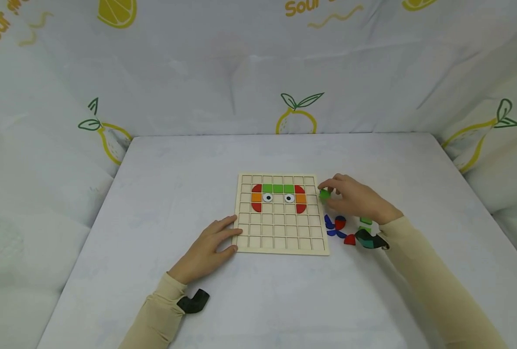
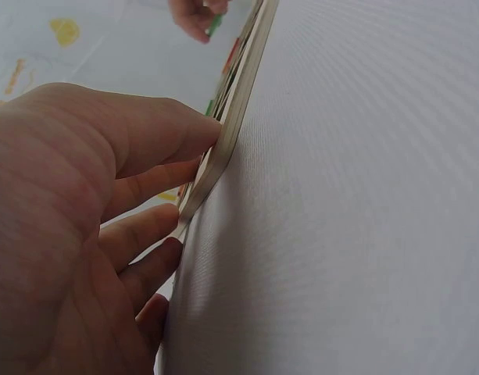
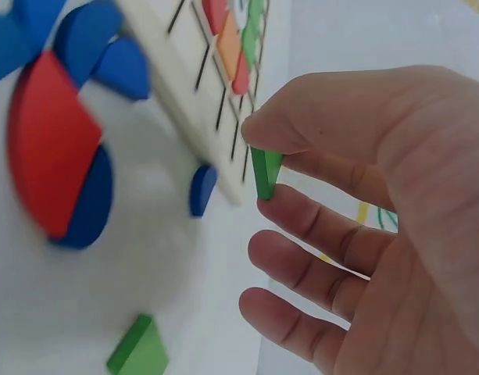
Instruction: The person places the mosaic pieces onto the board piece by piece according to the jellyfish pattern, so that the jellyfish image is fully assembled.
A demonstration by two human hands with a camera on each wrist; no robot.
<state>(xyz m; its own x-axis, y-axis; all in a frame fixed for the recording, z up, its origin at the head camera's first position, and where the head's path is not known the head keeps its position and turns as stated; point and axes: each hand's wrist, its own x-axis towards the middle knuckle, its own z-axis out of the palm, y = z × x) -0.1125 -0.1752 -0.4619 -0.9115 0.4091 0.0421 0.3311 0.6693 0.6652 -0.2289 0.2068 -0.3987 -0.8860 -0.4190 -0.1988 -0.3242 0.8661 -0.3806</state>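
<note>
A wooden grid board lies on the table, with red, orange and green tiles and two round eye pieces set in its upper squares. My left hand rests at the board's left edge, fingers extended and fingertips on the rim; the thumb touches the board's side in the left wrist view. My right hand is beside the board's upper right edge. It pinches a small green tile between thumb and fingers, while the other fingers stay loosely spread.
Right of the board lie loose blue pieces, a red quarter piece and green tiles, partly under the right wrist's dark band. A white cloth with lemon prints hangs behind the table.
</note>
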